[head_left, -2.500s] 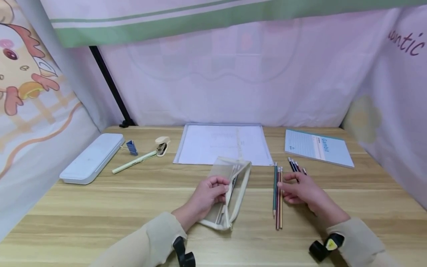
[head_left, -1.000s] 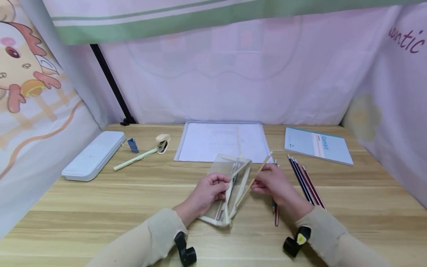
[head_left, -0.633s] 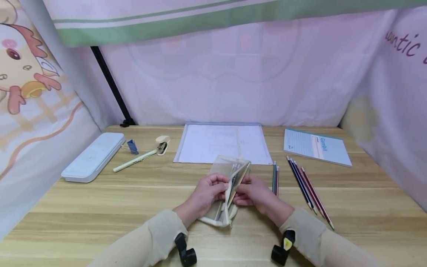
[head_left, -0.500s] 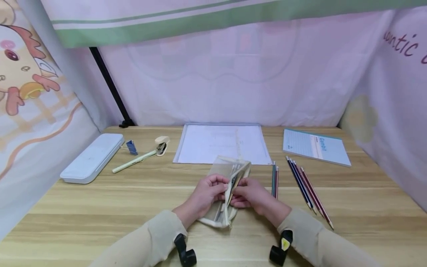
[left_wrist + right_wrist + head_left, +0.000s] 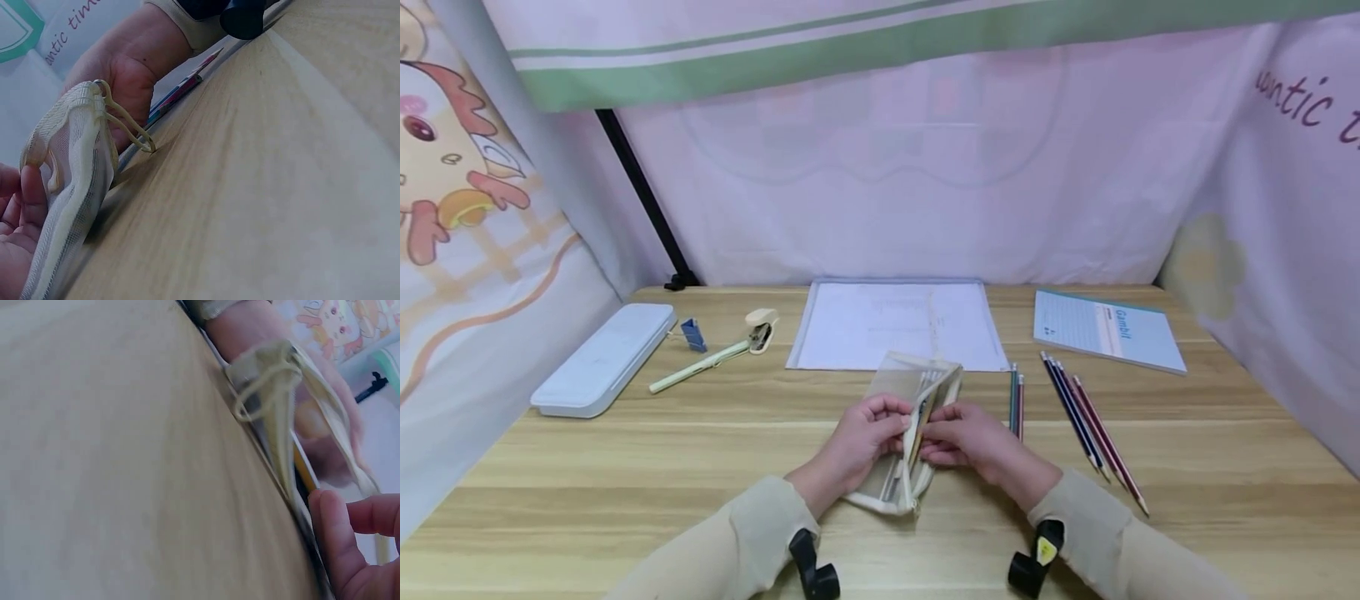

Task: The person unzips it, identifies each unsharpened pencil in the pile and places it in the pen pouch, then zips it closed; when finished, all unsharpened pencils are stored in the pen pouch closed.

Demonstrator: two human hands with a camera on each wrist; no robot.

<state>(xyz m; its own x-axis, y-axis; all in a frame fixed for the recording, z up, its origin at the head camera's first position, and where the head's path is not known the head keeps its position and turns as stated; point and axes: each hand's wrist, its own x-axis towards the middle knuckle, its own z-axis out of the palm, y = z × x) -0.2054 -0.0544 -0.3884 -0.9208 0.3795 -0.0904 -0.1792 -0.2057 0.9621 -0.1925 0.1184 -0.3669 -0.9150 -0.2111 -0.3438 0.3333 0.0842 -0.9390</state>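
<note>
A translucent mesh pencil pouch (image 5: pixel 880 479) with cream zipper edging lies mid-table, its mouth spread. My left hand (image 5: pixel 867 437) pinches the near-left edge of that mouth. On the other side, my right hand (image 5: pixel 970 437) has its fingertips at the mouth, around a yellow pencil (image 5: pixel 917 437) that lies mostly inside. Slim pens or pencils show through the mesh. In the left wrist view, a cord loop (image 5: pixel 134 128) hangs from the zipper end. The right wrist view shows the yellow pencil (image 5: pixel 304 467) running up to my right fingertips (image 5: pixel 331 509).
Two pencils (image 5: pixel 1017 396) lie just beyond my right hand, with several dark and red pencils (image 5: pixel 1097 429) further right. A notebook (image 5: pixel 1108 332), paper sheet (image 5: pixel 895 325), stapler (image 5: pixel 762 329), light green pen (image 5: pixel 700 371), blue binder clip (image 5: pixel 693 335) and white case (image 5: pixel 606 358) sit around.
My right hand has taken the yellow pencil from the small group at right, carried it left and slid it into the pouch mouth. My left hand keeps its hold.
</note>
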